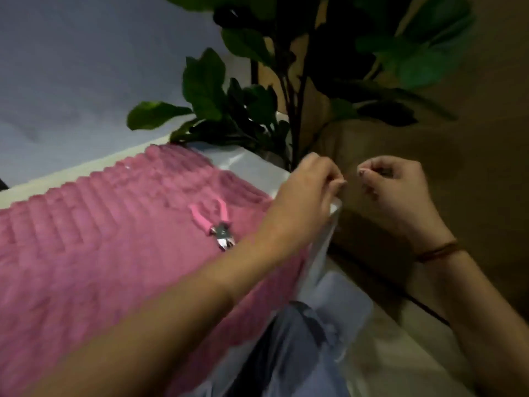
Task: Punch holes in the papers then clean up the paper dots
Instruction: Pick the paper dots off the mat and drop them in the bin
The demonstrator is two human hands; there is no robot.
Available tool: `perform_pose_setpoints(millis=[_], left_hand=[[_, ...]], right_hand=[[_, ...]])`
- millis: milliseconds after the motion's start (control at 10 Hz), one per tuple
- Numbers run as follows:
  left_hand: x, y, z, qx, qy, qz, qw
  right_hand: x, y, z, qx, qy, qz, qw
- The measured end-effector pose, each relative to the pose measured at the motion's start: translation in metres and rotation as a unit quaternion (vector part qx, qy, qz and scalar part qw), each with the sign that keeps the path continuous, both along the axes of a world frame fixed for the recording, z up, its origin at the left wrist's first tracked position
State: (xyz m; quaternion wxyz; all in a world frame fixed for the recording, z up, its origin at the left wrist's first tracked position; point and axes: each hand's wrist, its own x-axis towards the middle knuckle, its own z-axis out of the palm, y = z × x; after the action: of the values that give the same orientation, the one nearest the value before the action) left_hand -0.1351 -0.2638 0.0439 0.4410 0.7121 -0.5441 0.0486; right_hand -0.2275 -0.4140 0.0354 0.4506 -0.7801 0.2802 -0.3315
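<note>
Dim throughout, bluish at upper left, darkest at right. Smeared by motion, worst around the left hand (pixel 309 187) and leaves (pixel 203 81). Faint glint on the punch (pixel 222 232). Bowed by the wide lens near edges.

Pink ribbed blanket (pixel 100 253), pink-handled punch (pixel 213 222)

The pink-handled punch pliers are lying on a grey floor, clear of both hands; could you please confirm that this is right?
Not quite: the head view shows the pink-handled punch pliers lying on the pink ribbed blanket, not on a grey floor. They are indeed clear of both the left hand and the right hand.
</note>
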Motion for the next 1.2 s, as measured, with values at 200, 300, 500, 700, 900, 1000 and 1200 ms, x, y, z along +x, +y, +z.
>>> perform_pose_setpoints(millis=[200,300,500,700,900,1000,1200], left_hand=[[-0.093,-0.065,-0.099,0.297,0.016,-0.103,0.949],[-0.090,-0.079,-0.162,0.422,0.091,-0.066,0.900],[-0.050,-0.110,-0.258,0.647,0.231,0.043,0.725],[-0.044,-0.105,-0.304,0.522,0.312,0.085,0.789],[-0.045,-0.103,-0.302,0.519,0.338,0.077,0.781],[-0.049,-0.107,-0.296,0.484,0.281,0.096,0.823],[-0.039,-0.129,-0.346,0.609,0.308,0.126,0.720]], right_hand=[[-0.093,-0.037,-0.107,0.131,0.078,-0.087,0.984],[-0.097,-0.034,-0.170,0.206,0.146,-0.094,0.963],[-0.083,-0.024,-0.264,0.320,0.200,-0.126,0.917],[-0.062,-0.031,-0.304,0.357,0.224,-0.135,0.897],[-0.059,-0.033,-0.320,0.339,0.230,-0.151,0.900],[-0.057,-0.033,-0.316,0.328,0.244,-0.157,0.899],[-0.054,-0.038,-0.323,0.271,0.313,-0.136,0.900]])
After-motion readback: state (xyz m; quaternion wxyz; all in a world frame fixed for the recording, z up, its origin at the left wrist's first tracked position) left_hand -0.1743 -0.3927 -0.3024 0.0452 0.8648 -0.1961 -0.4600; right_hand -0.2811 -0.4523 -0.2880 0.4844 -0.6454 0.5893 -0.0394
